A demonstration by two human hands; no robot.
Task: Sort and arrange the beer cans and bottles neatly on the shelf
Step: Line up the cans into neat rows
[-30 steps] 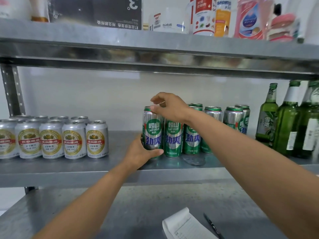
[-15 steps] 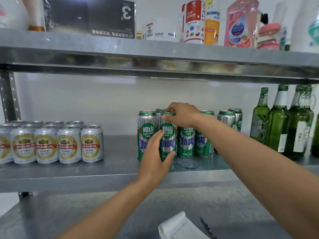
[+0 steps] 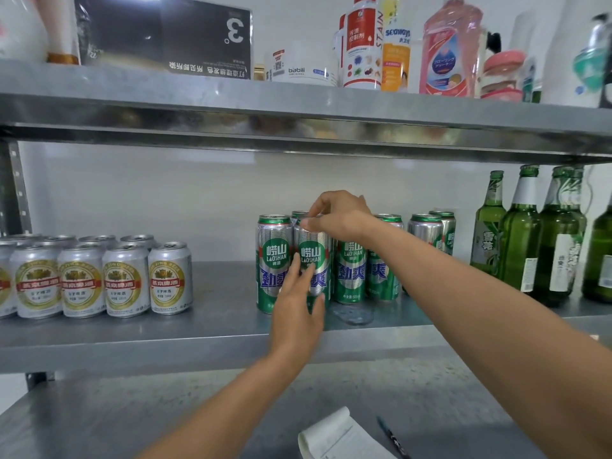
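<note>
So both hands are on the same can (image 3: 312, 256), second from the left in the front row of the green cans (image 3: 351, 270), middle of the shelf (image 3: 212, 329). It's standing upright, long axis straight up and down. My right hand (image 3: 341, 215) sits right on top of it, fingers curled down and pinching the rim, thumb on the near side. My left hand (image 3: 296, 313) comes up from below and in front, fingers laid up the left side of the can where it meets the end can (image 3: 274, 256), thumb wrapped round the lower right, so I've got it clamped at both ends. Neither hand is really nearer, top and bottom are both covered, though my right arm does cross in front of the cans further along. The can is silver up top with a green rim, a green round logo in the middle facing pretty much at me, blue lettering under that and green at the base. It looks like it's touching the end can, can't tell for sure behind my fingers. My guess is the next bit is a small twist or nudge to square it with the row. The silver cans (image 3: 126, 279) are well off to the left, the bottles (image 3: 520, 240) off to the right.
</note>
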